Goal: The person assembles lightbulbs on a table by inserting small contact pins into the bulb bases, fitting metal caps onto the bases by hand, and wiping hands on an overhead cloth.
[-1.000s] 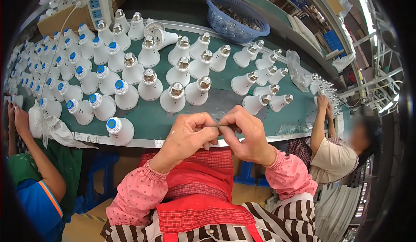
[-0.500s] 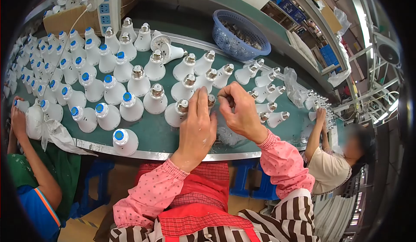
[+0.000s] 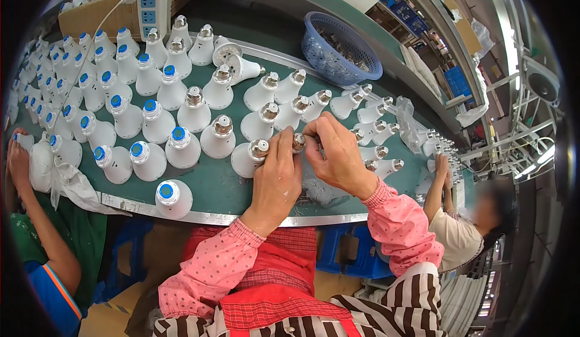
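Note:
My left hand (image 3: 277, 183) is wrapped round a white bulb near the table's front edge, hiding most of its body. The silver cap (image 3: 298, 142) of that bulb shows between my two hands. Fingers bent together, my right hand (image 3: 335, 156) is at the right side of this cap; whatever its fingertips pinch is too small to make out. Just left of my left hand stands another silver-capped bulb (image 3: 244, 160). More silver-capped bulbs (image 3: 217, 138) stand behind and around my hands. Bulbs with blue-topped necks (image 3: 173, 199) stand to the left.
A blue basket (image 3: 338, 50) of small metal parts sits at the back. Clear plastic (image 3: 409, 122) lies at the right. A power strip (image 3: 148, 8) and white cable are at the back left. One person's hands (image 3: 18, 162) are at far left, another's (image 3: 443, 171) at right.
Both hands moved from a joint pinch near the front edge forward to the bulb. Since half a second ago they have barely moved; the view has shifted slightly.

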Demonstrator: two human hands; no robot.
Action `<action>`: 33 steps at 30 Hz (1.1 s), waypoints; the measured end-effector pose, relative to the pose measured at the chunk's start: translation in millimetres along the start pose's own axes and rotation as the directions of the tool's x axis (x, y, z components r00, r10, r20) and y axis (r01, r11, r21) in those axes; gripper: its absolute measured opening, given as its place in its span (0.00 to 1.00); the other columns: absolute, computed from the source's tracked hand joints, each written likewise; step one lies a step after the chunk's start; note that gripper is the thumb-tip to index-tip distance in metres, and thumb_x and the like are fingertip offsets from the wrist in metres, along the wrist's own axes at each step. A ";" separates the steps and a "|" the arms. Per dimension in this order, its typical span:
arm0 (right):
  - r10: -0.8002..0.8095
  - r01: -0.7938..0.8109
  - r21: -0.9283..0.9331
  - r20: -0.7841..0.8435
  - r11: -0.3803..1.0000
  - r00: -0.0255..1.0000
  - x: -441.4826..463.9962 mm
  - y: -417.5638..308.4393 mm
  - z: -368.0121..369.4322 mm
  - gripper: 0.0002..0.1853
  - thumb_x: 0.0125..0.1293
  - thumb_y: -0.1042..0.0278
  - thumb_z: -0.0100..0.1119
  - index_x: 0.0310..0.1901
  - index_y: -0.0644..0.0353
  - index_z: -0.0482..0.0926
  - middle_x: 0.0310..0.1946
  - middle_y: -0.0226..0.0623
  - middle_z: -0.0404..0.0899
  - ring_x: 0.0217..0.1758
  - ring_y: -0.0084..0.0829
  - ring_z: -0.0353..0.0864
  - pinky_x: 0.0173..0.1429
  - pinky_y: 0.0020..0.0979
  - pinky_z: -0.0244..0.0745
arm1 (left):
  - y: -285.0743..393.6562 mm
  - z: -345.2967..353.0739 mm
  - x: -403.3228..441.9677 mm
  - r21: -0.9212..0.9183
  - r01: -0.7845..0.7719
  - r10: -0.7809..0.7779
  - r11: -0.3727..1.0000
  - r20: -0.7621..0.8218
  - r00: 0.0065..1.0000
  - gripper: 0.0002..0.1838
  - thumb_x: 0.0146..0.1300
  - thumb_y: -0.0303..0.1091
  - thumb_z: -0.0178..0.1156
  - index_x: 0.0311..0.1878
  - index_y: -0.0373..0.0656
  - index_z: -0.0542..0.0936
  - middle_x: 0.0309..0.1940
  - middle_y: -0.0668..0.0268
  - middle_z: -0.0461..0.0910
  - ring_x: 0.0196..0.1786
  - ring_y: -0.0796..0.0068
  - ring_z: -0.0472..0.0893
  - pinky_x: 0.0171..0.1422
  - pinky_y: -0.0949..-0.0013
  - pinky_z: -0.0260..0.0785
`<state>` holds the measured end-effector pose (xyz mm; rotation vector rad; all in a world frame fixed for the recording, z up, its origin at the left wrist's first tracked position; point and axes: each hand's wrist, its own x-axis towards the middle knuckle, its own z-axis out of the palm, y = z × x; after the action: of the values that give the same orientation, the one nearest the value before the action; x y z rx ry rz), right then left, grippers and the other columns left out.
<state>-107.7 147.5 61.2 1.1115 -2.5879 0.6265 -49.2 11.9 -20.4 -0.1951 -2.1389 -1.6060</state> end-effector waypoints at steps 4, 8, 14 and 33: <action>-0.019 0.025 -0.069 0.090 0.997 0.996 5.9 -1.4 -7.8 0.09 0.63 0.79 0.63 0.42 0.64 0.74 0.37 0.47 0.76 0.39 0.54 0.81 0.41 0.48 0.76 | -0.2 -3.0 1.3 0.083 -0.039 0.038 0.996 0.012 0.999 0.27 0.70 0.22 0.62 0.71 0.32 0.68 0.59 0.48 0.77 0.56 0.41 0.84 0.51 0.51 0.82; -0.049 0.069 -0.097 0.198 0.993 0.979 17.5 -3.4 -17.5 0.10 0.59 0.78 0.63 0.41 0.65 0.73 0.37 0.49 0.76 0.40 0.55 0.81 0.42 0.50 0.77 | -0.6 -2.7 1.6 0.085 -0.049 0.049 0.995 0.006 0.999 0.26 0.70 0.22 0.62 0.70 0.33 0.69 0.58 0.48 0.77 0.55 0.41 0.84 0.50 0.51 0.82; -0.091 0.134 -0.148 0.264 0.980 0.960 25.2 -2.0 -20.0 0.11 0.57 0.77 0.63 0.40 0.67 0.72 0.38 0.51 0.76 0.42 0.57 0.81 0.43 0.51 0.79 | -2.7 -1.2 1.8 0.088 -0.055 0.056 0.995 -0.006 0.998 0.25 0.69 0.22 0.63 0.68 0.33 0.71 0.57 0.48 0.78 0.55 0.42 0.84 0.51 0.51 0.82; 0.446 -0.472 0.431 0.166 0.769 0.879 -2.8 -1.7 -4.4 0.07 0.74 0.73 0.66 0.45 0.67 0.79 0.36 0.35 0.83 0.34 0.24 0.82 0.37 0.29 0.76 | -3.5 -0.1 -0.5 0.033 -0.040 0.040 0.999 -0.022 0.999 0.27 0.66 0.21 0.64 0.68 0.34 0.72 0.55 0.48 0.78 0.53 0.42 0.83 0.52 0.50 0.78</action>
<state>-104.2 150.3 64.5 0.5763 -2.8566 1.4042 -50.1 10.8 -23.7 -0.2073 -2.1290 -1.5432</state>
